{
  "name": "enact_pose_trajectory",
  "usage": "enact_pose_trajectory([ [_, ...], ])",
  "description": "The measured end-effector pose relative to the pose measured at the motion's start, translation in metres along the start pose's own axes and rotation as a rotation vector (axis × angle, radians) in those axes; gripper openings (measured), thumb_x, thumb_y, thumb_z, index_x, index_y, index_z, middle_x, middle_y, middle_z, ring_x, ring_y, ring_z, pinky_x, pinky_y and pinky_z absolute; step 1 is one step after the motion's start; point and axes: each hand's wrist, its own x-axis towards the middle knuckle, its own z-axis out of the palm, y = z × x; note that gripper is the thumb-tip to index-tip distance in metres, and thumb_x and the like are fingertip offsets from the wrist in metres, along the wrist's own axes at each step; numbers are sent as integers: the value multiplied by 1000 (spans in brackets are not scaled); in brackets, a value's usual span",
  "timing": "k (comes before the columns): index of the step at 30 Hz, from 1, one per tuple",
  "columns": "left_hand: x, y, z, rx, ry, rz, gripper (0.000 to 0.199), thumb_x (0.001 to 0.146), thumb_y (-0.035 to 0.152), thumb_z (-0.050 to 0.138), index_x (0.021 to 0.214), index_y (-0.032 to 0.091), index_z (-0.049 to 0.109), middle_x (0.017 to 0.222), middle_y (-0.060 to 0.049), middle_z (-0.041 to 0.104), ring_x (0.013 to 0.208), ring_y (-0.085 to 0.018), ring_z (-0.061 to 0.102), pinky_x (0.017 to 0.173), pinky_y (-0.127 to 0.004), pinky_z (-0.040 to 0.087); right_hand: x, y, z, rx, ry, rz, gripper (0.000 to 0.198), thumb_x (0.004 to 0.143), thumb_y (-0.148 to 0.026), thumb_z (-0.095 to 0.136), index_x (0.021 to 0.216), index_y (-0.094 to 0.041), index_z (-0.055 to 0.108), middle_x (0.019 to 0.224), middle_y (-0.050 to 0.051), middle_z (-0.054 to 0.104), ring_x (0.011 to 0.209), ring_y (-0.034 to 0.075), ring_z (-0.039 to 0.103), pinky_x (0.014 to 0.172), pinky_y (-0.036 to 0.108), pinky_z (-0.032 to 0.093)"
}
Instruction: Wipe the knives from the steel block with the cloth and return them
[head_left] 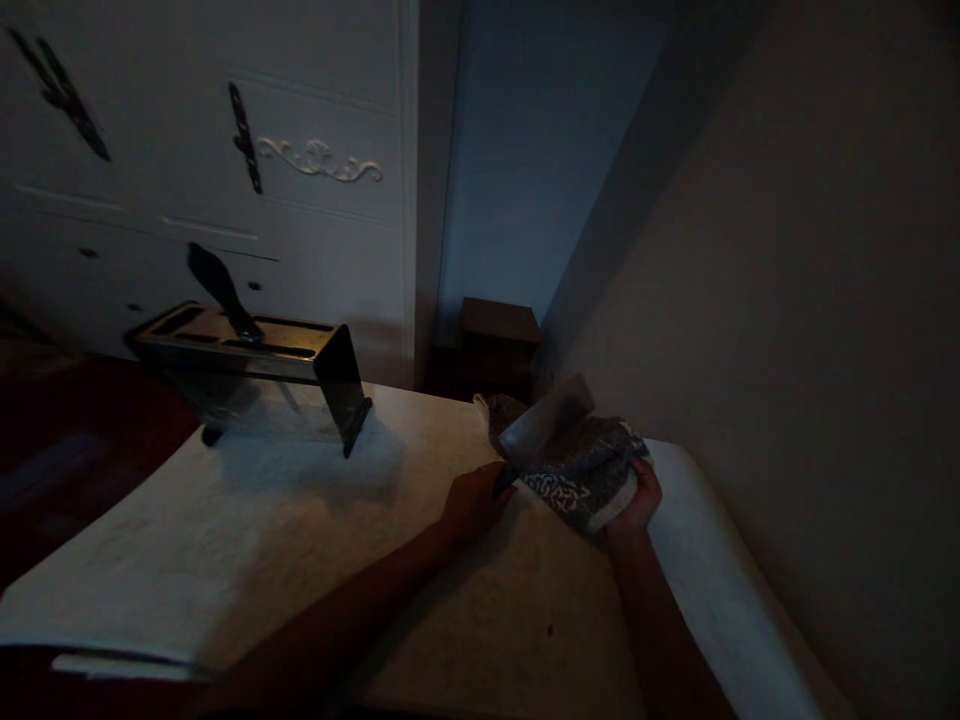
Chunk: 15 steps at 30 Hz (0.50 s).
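Observation:
My left hand (476,503) is closed around the dark handle of a cleaver (546,418), whose broad blade tilts up and to the right. Behind and beneath the blade is a dark patterned cloth (574,478) with pale markings and a light edge. My right hand (637,500) grips the cloth at its right end, thumb and fingers bent over the fabric. The blade overlaps the cloth in view; whether they touch I cannot tell. On the table's left stands a knife block (262,370) with clear sides, and one black-handled knife (221,290) sits in its top.
A white-covered table (315,560) lies under both arms. White cabinets (322,240) with dark handles stand behind the knife block. A wall (787,300) runs close along the right side. In the far corner is a small brown box-like piece (499,325). The room is dim.

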Motion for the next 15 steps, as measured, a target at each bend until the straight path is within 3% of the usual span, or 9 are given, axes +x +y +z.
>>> enact_pose_trajectory([
  [3, -1, 1, 0, 25, -4, 6, 36, 93, 37, 51, 123, 19, 59, 119, -7, 66, 106, -24, 62, 90, -32, 45, -21, -6, 16, 56, 43, 168, 22, 71, -32, 59, 88, -21, 67, 90, 4, 70, 81, 20, 67, 82, 37, 56],
  [6, -1, 1, 0, 87, -1, 25, 41, 95, 38, 49, 130, 20, 56, 122, -8, 64, 106, -25, 62, 89, -34, 46, -46, -3, 33, -12, -149, 209, 35, 69, -33, 68, 101, -19, 69, 98, 7, 70, 89, 26, 69, 92, 46, 53],
  [8, -1, 1, -1, 137, -18, 41, 44, 95, 37, 49, 136, 20, 52, 123, -8, 64, 106, -26, 63, 87, -35, 46, -60, 3, 41, -92, -300, 98, 47, 68, -35, 74, 112, -21, 68, 113, 8, 68, 103, 28, 66, 98, 48, 49],
  [11, -1, 1, -4, 190, -42, 40, 46, 97, 35, 46, 140, 20, 48, 121, -9, 64, 105, -27, 64, 84, -36, 47, -76, 14, 47, -366, -481, -138, 47, 74, -36, 76, 119, -25, 69, 130, 7, 61, 121, 27, 57, 109, 47, 41],
  [15, -2, 2, -5, 223, -51, 40, 40, 98, 30, 41, 135, 17, 52, 120, -9, 65, 105, -26, 64, 84, -35, 47, -87, 25, 50, -637, -620, -316, 42, 83, -37, 70, 125, -29, 67, 132, 6, 60, 124, 25, 56, 109, 44, 42],
])
